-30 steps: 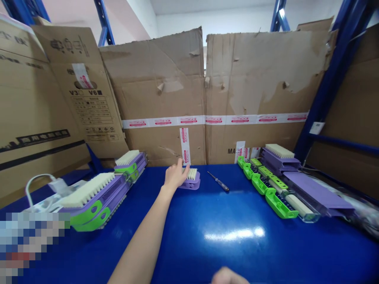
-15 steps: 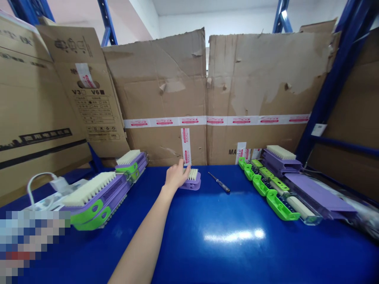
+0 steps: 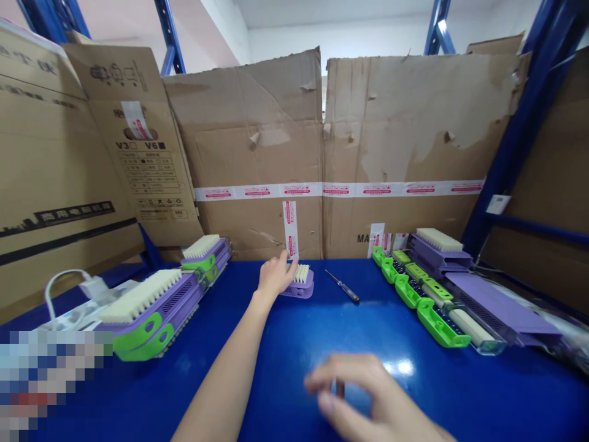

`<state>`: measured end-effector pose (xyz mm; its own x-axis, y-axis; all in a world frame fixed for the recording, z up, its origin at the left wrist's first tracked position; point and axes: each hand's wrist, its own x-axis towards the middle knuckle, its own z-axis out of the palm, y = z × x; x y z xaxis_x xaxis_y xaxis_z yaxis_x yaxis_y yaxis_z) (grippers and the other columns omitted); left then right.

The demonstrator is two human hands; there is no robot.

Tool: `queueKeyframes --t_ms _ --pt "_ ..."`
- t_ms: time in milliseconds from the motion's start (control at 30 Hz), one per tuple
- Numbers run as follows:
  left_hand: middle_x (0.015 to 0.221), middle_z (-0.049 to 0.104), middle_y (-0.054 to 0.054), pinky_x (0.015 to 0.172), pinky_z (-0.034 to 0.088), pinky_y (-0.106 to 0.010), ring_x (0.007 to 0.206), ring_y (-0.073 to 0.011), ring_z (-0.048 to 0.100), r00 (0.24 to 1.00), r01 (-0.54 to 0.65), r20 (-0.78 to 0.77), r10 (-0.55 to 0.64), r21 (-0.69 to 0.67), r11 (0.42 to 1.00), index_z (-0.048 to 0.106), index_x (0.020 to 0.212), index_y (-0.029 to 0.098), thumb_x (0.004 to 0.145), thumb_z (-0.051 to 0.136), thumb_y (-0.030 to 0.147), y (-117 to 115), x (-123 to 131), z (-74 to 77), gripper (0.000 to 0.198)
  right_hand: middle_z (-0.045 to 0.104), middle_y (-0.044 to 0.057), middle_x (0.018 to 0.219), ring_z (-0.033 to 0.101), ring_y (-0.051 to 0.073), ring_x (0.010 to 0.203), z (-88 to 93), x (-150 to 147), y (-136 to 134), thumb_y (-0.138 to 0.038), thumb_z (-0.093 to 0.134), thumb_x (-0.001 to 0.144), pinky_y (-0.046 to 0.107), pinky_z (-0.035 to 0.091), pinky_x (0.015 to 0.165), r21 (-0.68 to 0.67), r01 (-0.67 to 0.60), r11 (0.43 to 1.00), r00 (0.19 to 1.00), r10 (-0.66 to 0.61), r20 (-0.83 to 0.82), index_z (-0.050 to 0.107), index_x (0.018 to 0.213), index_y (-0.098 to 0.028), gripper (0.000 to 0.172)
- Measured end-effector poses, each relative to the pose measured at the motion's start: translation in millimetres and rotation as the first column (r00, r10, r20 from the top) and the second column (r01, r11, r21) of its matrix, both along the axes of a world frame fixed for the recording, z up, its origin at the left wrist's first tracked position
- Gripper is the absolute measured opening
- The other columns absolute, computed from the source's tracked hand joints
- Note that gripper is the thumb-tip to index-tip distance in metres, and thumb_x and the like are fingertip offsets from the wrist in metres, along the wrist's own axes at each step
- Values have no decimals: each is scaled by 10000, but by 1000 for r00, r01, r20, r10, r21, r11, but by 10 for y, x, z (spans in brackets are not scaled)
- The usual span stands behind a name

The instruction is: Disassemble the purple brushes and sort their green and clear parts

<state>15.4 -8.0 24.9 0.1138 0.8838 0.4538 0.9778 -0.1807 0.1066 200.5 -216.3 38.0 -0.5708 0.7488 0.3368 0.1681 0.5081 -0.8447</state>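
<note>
My left hand [image 3: 274, 275] reaches far across the blue table [image 3: 294, 350] and closes its fingers on a small purple brush head with white bristles [image 3: 301, 281]. A small screwdriver [image 3: 342, 285] lies just right of that brush. My right hand [image 3: 368, 396] is low in the foreground, blurred by motion, fingers curled and apart, hovering over the table with nothing visible in it.
Purple and green brush units [image 3: 154, 304] lie in a row at the left, next to a white power strip [image 3: 76, 310]. More such units [image 3: 437, 288] line the right side. Cardboard sheets [image 3: 322, 153] wall the back; blue rack posts [image 3: 519, 123] stand at the right.
My right hand has risen into view at the bottom centre. My left hand has settled its fingers further onto the small brush head.
</note>
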Motion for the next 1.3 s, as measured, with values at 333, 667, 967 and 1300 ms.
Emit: queueKeyframes --t_ms 333,667,967,1300 --pt "882 674 -126 714 443 -323 837 -265 652 1000 -4 -2 4 18 1000 523 1068 188 910 275 468 3 3 -10 406 677 71 913 632 199 814 -320 -217 1584 -132 470 757 276 420 677 307 643 702 596 -710 375 563 1126 -172 383" --pt "871 672 -107 701 438 -310 835 -257 649 1000 3 -12 -3 38 999 525 1063 198 901 298 477 35 6 -40 395 642 46 1158 588 254 1064 -459 -303 1947 -231 500 781 349 448 839 322 588 742 622 -670 405 467 1300 -264 521" --pt "907 654 -116 747 415 -322 893 -246 603 995 -86 49 83 72 994 546 1040 179 913 266 490 102 -127 -79 437 700 44 938 640 162 834 -387 34 1862 -183 513 766 251 463 775 404 508 761 744 -624 239 645 1096 -181 356" --pt "1144 564 -179 944 305 -448 1106 -304 465 996 -74 62 57 324 943 565 1109 140 909 321 411 26 -68 -47 416 696 87 808 641 191 718 -169 393 1906 -299 518 798 319 503 732 336 854 398 489 -834 -255 703 889 -139 261"
